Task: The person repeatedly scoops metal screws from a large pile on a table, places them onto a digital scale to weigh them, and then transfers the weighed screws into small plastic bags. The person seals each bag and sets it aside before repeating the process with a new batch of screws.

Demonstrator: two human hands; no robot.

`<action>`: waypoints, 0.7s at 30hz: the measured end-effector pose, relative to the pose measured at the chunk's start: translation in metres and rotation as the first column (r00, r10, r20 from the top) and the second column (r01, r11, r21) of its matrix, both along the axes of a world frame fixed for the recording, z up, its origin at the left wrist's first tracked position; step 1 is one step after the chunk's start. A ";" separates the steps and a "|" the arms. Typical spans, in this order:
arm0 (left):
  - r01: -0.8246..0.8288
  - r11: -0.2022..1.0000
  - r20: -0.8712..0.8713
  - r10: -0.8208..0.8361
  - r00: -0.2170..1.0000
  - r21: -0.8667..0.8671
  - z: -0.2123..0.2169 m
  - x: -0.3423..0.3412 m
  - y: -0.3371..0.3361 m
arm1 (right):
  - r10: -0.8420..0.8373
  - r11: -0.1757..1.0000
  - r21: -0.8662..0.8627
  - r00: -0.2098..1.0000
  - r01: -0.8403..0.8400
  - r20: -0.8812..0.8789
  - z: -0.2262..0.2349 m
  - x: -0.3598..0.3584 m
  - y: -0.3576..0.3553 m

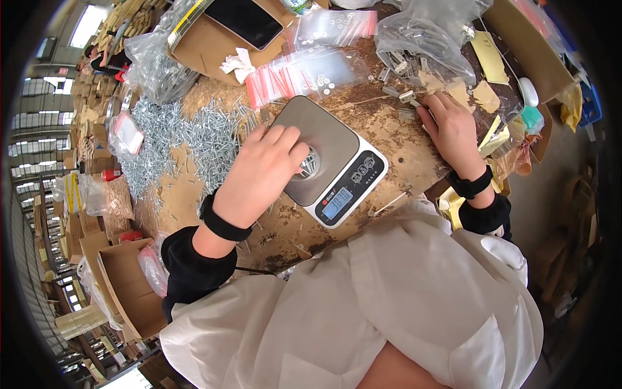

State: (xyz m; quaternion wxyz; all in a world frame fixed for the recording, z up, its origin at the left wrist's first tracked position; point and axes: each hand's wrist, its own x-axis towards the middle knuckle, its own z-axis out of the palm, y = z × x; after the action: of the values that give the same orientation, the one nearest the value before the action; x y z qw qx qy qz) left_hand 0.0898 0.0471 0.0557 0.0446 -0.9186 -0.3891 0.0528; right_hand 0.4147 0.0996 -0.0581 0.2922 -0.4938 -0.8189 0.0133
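My left hand [271,159] is over the steel plate of a white kitchen scale [337,136], fingers curled. Its thumb is by a small round dish [313,163] with a few screws in it. Whatever those fingers hold, if anything, is hidden beneath the hand. A large spread of silvery screws [188,133] lies on the worn table to the left. Over on the right, my right hand [450,126] rests with bent fingers at the table top, beside small metal brackets [407,97]. Its fingertips are partly hidden, and I cannot make out what they grip.
Zip bags with red edges [285,81] and small white rings lie beyond the scale. A cardboard box with a phone [245,23] stands behind them. Clear plastic bags [424,39] are at the far right. An open carton [133,282] sits at the lower left.
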 end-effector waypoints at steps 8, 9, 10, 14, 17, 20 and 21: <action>-0.012 1.000 -0.005 0.012 1.000 0.013 -0.003 0.001 0.001 | -0.062 0.998 0.008 0.997 0.062 -0.034 -0.009 0.000 0.019; -0.035 0.999 -0.017 0.035 0.999 0.005 -0.002 0.002 0.001 | -0.058 0.998 -0.044 0.992 0.053 -0.113 -0.007 0.002 0.020; -0.030 0.998 -0.020 0.031 0.999 0.048 -0.002 0.003 0.001 | -0.074 0.996 -0.061 0.984 0.065 -0.165 -0.007 0.003 0.020; 0.010 0.993 -0.036 -0.006 0.999 0.119 -0.003 0.004 0.002 | -0.097 0.992 -0.109 0.957 0.070 -0.272 -0.006 0.004 0.022; 0.046 0.995 -0.016 -0.045 0.999 0.084 -0.004 0.002 0.007 | -0.066 0.995 -0.091 0.980 0.049 -0.186 -0.005 0.002 0.024; 0.039 0.996 0.033 -0.042 0.999 0.078 -0.004 0.000 0.008 | -0.038 0.996 -0.088 0.993 0.028 -0.115 -0.006 0.001 0.025; 0.031 0.996 0.051 -0.035 0.998 0.082 -0.004 0.000 0.008 | -0.036 0.996 -0.088 0.993 0.026 -0.112 -0.006 0.001 0.025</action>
State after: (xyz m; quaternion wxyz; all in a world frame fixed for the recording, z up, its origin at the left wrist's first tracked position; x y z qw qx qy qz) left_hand 0.0901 0.0551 0.0515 0.0727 -0.9234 -0.3768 0.0118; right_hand 0.4153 0.1243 -0.0637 0.3166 -0.5172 -0.7919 0.0722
